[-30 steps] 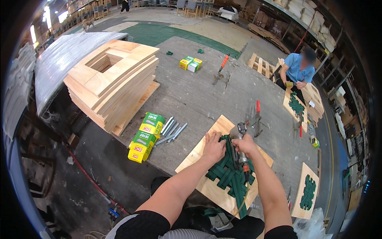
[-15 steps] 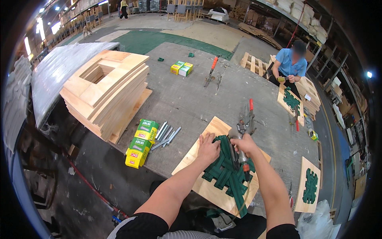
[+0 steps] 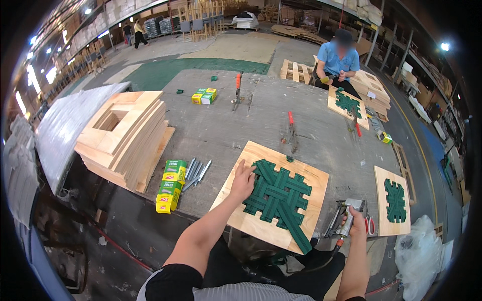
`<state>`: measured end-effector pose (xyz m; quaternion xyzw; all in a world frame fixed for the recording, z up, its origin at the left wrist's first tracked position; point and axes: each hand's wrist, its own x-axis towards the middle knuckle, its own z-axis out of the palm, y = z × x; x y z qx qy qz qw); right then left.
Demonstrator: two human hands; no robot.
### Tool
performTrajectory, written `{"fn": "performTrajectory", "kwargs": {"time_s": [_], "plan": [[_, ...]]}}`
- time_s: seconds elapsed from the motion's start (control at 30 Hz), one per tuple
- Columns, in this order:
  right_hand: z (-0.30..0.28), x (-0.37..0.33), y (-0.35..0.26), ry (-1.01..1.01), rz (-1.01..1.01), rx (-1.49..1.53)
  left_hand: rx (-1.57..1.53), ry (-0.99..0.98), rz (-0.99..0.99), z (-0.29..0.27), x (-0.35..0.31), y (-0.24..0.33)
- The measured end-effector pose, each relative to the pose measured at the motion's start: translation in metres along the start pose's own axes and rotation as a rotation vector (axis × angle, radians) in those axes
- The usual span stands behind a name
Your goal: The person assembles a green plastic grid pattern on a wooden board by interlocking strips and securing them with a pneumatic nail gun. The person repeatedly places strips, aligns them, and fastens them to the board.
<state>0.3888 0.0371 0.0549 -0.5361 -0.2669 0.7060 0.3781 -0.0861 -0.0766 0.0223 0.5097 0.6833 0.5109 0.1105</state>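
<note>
In front of me a pale wooden panel (image 3: 316, 173) lies on the grey table, with interwoven green webbing straps (image 3: 273, 194) across its middle. One long strap end (image 3: 296, 231) runs down toward the panel's near corner. My left hand (image 3: 243, 181) rests on the panel's left part, fingers stretched out, their tips by the webbing's upper left corner. To the right of the panel, my right hand (image 3: 355, 223) grips an air staple gun (image 3: 345, 228), held low over the table's near edge. An air hose (image 3: 329, 260) trails from its handle.
Stacked wooden frames (image 3: 120, 138) stand at the left, near yellow-green boxes (image 3: 170, 188) and metal staple strips (image 3: 198, 173). Red-handled clamps (image 3: 291, 130) lie beyond the panel. Scissors (image 3: 370, 227) and another webbed panel (image 3: 381, 200) are at right. A co-worker (image 3: 339, 60) sits across the table.
My right hand has carried the staple gun off the webbing, to the right and nearer to me. My left hand stays at the webbing's upper left. The view has shifted.
</note>
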Motion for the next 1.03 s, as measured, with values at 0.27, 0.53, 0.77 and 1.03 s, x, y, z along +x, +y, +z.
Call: {"fn": "performTrajectory", "kwargs": {"time_s": [0.27,0.53,0.77,1.03], "plan": [[-0.03,0.012,0.002,0.305,0.121,-0.729,0.36,-0.031,0.105,0.009,-0.136,0.053],[-0.016,-0.054,0.01,0.423,-0.65,-1.213,0.402,0.031,0.133,0.007,-0.116,0.042],[0.065,-0.117,0.151,-0.209,-0.423,-1.012,0.359,-0.015,0.148,-0.013,-0.089,0.027],[0.076,-0.136,0.188,-0.22,-0.201,-0.978,0.006,-0.15,-0.234,-0.025,-0.098,0.04]]}}
